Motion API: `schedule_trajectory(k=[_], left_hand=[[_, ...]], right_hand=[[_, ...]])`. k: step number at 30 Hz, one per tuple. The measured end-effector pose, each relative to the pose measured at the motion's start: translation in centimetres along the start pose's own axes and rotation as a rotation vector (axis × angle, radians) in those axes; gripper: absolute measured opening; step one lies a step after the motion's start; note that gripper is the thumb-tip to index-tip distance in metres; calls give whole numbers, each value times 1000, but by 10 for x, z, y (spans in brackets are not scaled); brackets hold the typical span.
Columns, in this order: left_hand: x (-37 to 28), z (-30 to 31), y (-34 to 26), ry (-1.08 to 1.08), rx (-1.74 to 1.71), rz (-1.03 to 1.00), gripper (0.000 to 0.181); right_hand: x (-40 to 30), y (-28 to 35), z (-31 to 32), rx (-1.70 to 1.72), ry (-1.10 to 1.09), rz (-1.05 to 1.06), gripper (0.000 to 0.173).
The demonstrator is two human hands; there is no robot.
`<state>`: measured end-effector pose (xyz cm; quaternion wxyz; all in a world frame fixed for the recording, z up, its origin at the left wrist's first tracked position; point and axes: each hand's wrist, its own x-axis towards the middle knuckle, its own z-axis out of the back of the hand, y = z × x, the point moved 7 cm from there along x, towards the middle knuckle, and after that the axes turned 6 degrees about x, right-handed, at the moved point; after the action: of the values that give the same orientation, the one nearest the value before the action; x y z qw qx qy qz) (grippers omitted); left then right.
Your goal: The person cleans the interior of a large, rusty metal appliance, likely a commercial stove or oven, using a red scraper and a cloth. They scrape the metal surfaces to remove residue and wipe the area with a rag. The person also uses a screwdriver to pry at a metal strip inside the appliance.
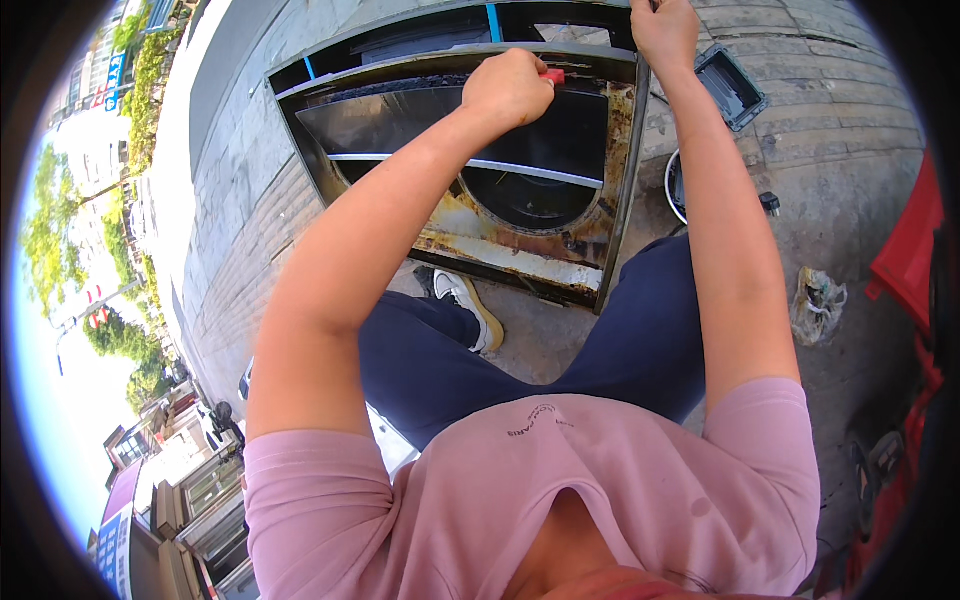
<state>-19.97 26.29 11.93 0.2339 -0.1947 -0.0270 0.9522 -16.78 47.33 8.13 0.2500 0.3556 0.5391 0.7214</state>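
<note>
A metal housing point(517, 251), probably a range hood body, lies before me, greasy and rust-stained. A round opening point(529, 199) shows in its inner panel, crossed by a pale metal strip point(465, 169). My left hand point(510, 88) is closed on a small red object point(553, 76) over the housing's far inner side; most of that object is hidden in the fist. At the far right corner, my right hand point(667, 37) is closed at the housing's edge. The picture's top rim cuts off part of its fingers.
Right of the housing lie a grey rectangular plastic tray point(731, 86), a white-rimmed round container point(675, 187) and a black plug point(769, 203). A crumpled plastic bag point(817, 306) is on the pavement, near red fabric point(911, 232). My shoe point(469, 307) stands close to the housing's near edge.
</note>
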Motion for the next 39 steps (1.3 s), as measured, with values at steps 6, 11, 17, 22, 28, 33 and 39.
schedule_trajectory(k=[6,11,17,22,28,33,39], left_hand=[[-3,-3,-10,66,113,-46,31],[-11,17,18,12,-11,-77,38],[-9,5,2,-11,-40,-24,37],[-7,-11,-47,59,80,-43,31],[-10,4,-12,55,-76,-72,37],[-3,9,-42,-8,14,-97,32],[-17,-3,-33,172,113,-73,30]], right_hand=[[6,-1,-4,-24,17,0,17],[5,2,-1,-48,-3,50,18],[4,7,-3,10,0,24,18],[3,9,-8,-51,-41,135,16],[8,-6,-2,-3,33,49,19],[18,-23,-2,-112,73,145,20],[4,-2,-10,34,85,117,19]])
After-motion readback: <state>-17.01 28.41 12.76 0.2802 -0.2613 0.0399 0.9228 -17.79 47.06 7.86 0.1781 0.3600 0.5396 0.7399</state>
